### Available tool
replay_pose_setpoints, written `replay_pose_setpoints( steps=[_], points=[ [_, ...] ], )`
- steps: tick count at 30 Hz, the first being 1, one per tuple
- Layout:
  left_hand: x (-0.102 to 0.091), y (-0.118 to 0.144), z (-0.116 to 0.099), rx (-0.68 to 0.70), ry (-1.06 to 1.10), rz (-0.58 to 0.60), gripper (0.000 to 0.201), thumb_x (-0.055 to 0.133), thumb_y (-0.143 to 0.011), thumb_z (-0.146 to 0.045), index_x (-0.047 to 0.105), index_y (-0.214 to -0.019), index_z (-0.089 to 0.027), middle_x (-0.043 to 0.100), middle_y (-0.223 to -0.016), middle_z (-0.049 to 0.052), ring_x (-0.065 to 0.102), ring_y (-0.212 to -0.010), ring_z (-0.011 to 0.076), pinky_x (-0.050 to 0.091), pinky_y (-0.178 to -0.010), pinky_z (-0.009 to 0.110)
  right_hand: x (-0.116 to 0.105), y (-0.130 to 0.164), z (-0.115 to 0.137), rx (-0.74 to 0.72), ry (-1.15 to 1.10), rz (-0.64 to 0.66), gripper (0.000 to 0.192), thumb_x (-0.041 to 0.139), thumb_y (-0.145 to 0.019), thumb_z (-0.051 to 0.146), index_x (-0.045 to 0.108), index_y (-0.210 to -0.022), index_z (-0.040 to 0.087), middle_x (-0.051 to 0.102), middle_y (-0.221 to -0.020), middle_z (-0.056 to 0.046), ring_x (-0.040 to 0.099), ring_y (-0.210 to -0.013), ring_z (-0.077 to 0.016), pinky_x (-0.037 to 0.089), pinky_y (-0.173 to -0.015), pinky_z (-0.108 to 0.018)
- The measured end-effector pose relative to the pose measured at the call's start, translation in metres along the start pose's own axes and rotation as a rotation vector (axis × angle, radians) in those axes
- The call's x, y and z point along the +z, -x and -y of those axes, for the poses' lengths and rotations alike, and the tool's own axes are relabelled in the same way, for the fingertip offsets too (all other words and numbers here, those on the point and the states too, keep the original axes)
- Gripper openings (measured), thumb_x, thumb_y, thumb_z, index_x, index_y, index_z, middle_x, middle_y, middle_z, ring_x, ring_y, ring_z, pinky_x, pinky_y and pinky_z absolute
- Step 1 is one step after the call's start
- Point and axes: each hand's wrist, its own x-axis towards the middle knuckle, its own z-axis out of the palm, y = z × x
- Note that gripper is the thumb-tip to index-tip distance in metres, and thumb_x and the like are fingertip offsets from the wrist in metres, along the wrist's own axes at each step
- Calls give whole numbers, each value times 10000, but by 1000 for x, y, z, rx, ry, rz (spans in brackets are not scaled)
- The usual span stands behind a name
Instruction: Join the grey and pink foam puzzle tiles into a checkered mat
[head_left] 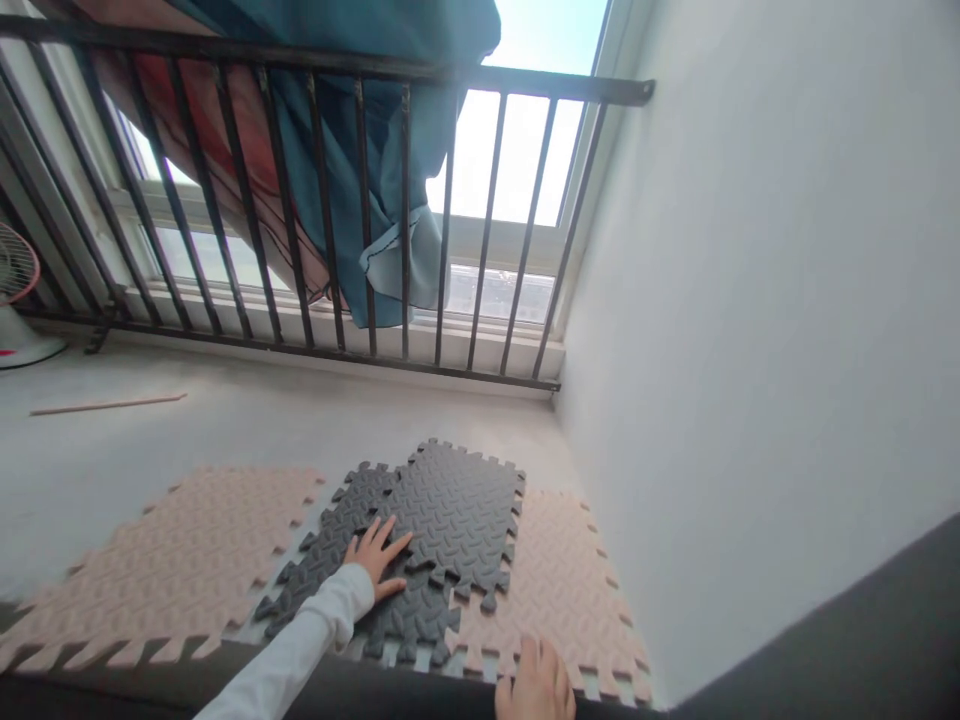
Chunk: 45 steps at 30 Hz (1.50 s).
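Observation:
My left hand (375, 560) lies with spread fingers on the dark grey foam mat tiles. One dark grey foam tile (457, 510) sits overlapping a second dark grey foam tile (420, 610) and part of a beige foam tile (562, 570) on the right. At the bottom of the view, my right hand (536, 682) rests on the near edge of that beige tile, fingers close together and pointing forward; its wrist is out of view. Another beige foam tile (202, 550) lies to the left, with a gap between it and the dark tiles.
A black metal railing (360, 210) runs along the window side, with blue and pink cloth (375, 130) hanging behind it. A white wall (750, 330) bounds the right. At left stand a fan (22, 300) and, on the pale floor, a thin stick (109, 405).

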Motion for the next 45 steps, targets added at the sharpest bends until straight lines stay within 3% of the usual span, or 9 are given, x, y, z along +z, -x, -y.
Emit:
replay_pose_setpoints(
  steps=[3, 6, 10, 15, 23, 36, 41, 43, 45],
  points=[
    [17, -12, 10, 84, -11, -206, 540, 531, -694, -413, 416, -1217, -349, 337, -1353, 31, 257, -1235, 290, 302, -957, 440, -11, -21, -7, -27, -23, 29, 410, 432, -673, 161, 557, -1064, 171, 483, -1193, -118, 425, -1102, -259, 309, -915, -390],
    [27, -31, -8, 59, -11, -341, 481, 534, -703, -397, 473, -1177, -341, 425, -1294, 20, 338, -1187, 274, 338, -941, 397, -16, -49, -27, 52, 8, 87, 439, 441, -700, 235, 518, -1126, 162, 416, -1263, -127, 358, -1161, -272, 282, -935, -402],
    [18, -64, -56, -22, 11, -317, 415, 505, -744, -316, 499, -1158, -329, 427, -1291, 24, 347, -1174, 281, 358, -911, 399, -4, -71, -58, 91, 49, 180, 455, 428, -751, 336, 486, -1169, 166, 418, -1265, -123, 352, -1171, -261, 288, -939, -381],
    [-5, -108, -115, -53, 58, -232, 403, 474, -765, -273, 497, -1165, -304, 398, -1311, 36, 317, -1188, 296, 349, -902, 406, 12, -68, -69, 36, 53, 127, 474, 420, -763, 351, 464, -1196, 163, 400, -1279, -132, 335, -1183, -273, 273, -952, -397],
    [-17, -141, -164, -92, 76, -236, 398, 437, -783, -294, 476, -1179, -290, 386, -1314, 39, 304, -1185, 300, 351, -883, 403, 18, -64, -69, 44, -10, 79, 497, 433, -761, 406, 477, -1185, 151, 390, -1283, -134, 325, -1187, -281, 260, -967, -398],
    [-21, -165, -188, -46, 113, -206, 389, 366, -815, -311, 474, -1187, -275, 382, -1320, 51, 279, -1206, 304, 320, -912, 424, 23, -62, -71, 36, -24, 82, 520, 424, -757, 447, 487, -1174, 143, 400, -1272, -136, 322, -1191, -276, 267, -971, -382],
    [-14, -164, -182, 45, 70, -192, 416, 348, -813, -283, 443, -1218, -272, 330, -1356, 48, 243, -1231, 294, 292, -934, 443, 12, -75, -71, 52, -23, 260, 515, 442, -732, 367, 468, -1193, 139, 392, -1282, -141, 312, -1196, -282, 264, -971, -379],
    [-9, -160, -177, 120, 44, -169, 475, 353, -799, -293, 358, -1273, -265, 258, -1390, 41, 191, -1257, 278, 249, -956, 486, 5, -94, -71, -10, -53, 382, 538, 450, -711, 317, 433, -1220, 142, 384, -1292, -128, 319, -1195, -267, 262, -975, -364],
    [-1, -154, -171, 175, 25, -151, 543, 360, -781, -329, 269, -1312, -262, 187, -1411, 21, 131, -1276, 272, 199, -964, 538, 2, -121, -70, -40, -75, 405, 557, 422, -720, 273, 376, -1255, 122, 332, -1328, -114, 301, -1209, -227, 241, -987, -314]
  ],
)
